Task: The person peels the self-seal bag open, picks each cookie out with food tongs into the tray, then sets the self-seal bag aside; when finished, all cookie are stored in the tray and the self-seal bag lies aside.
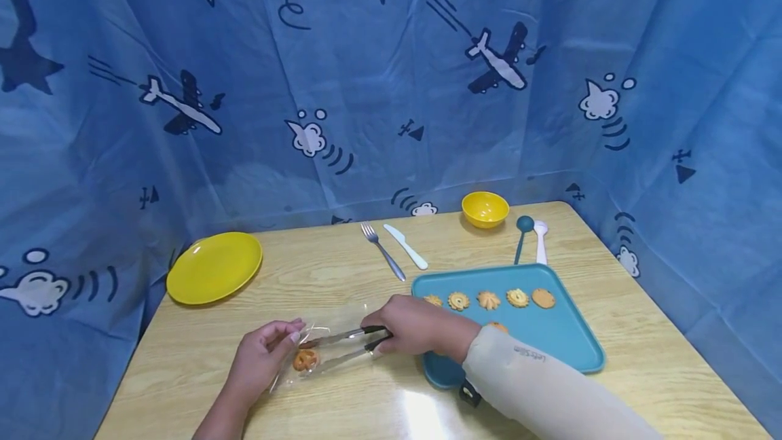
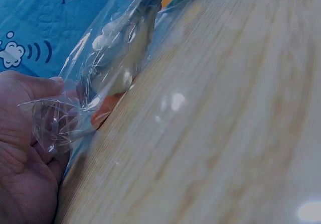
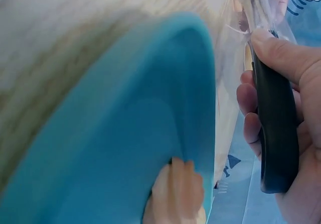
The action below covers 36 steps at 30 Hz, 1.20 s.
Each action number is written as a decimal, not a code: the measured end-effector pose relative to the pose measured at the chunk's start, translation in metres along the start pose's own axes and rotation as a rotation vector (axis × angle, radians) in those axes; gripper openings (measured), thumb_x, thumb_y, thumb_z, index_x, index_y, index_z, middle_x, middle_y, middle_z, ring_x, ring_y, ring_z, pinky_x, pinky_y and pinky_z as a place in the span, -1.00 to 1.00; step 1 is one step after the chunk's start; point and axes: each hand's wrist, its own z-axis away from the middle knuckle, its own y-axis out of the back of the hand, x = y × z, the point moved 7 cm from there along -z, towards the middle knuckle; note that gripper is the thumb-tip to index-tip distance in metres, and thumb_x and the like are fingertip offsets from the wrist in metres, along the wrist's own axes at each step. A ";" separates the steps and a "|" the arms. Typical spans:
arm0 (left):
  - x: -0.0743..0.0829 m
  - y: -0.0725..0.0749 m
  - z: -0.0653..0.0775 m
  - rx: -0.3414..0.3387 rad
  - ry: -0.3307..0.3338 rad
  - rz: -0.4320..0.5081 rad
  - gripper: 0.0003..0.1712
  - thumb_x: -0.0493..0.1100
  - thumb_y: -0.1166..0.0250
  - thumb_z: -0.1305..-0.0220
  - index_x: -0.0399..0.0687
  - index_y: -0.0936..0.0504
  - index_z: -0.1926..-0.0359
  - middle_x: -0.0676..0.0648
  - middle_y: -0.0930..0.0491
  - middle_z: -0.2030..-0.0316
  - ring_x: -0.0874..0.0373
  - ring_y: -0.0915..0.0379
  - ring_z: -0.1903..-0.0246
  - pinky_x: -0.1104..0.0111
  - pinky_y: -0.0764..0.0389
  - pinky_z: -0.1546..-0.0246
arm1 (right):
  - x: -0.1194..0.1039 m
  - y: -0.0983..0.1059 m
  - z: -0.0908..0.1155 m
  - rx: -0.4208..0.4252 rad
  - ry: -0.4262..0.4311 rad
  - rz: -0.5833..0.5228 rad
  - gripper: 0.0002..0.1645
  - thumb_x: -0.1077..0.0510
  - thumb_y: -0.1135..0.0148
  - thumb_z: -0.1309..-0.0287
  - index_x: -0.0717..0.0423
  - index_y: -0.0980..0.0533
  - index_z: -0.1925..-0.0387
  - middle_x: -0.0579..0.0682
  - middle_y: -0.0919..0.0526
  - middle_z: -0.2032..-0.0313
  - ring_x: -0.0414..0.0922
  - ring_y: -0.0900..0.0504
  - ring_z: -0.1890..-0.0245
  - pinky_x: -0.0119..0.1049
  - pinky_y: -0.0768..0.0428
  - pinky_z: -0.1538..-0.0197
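My left hand pinches the edge of a clear plastic bag low over the wooden table. My right hand grips tongs by their black handles. The tongs' metal arms reach into the bag from its right side. A browned cookie lies inside the bag by the tong tips; whether the tips touch it I cannot tell. To the right, a teal tray bears a row of several cookies, with another cookie partly behind my right forearm.
A yellow plate is at the left edge. A fork and a white knife lie behind the bag. Farther back stand a yellow bowl, a dark green spoon and a white spoon. Blue curtain surrounds the table.
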 end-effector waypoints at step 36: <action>0.001 -0.001 -0.001 -0.010 -0.035 0.003 -0.78 0.01 -0.37 -0.38 -0.04 -0.70 0.15 0.06 -0.72 -0.10 0.38 -0.56 -0.18 0.71 -0.44 -0.18 | 0.044 0.011 0.047 0.031 -0.115 -0.154 -0.61 -0.08 -0.42 -0.26 -0.18 -0.63 -0.10 -0.39 -0.66 0.33 -0.38 -0.52 0.43 -0.42 -0.57 0.27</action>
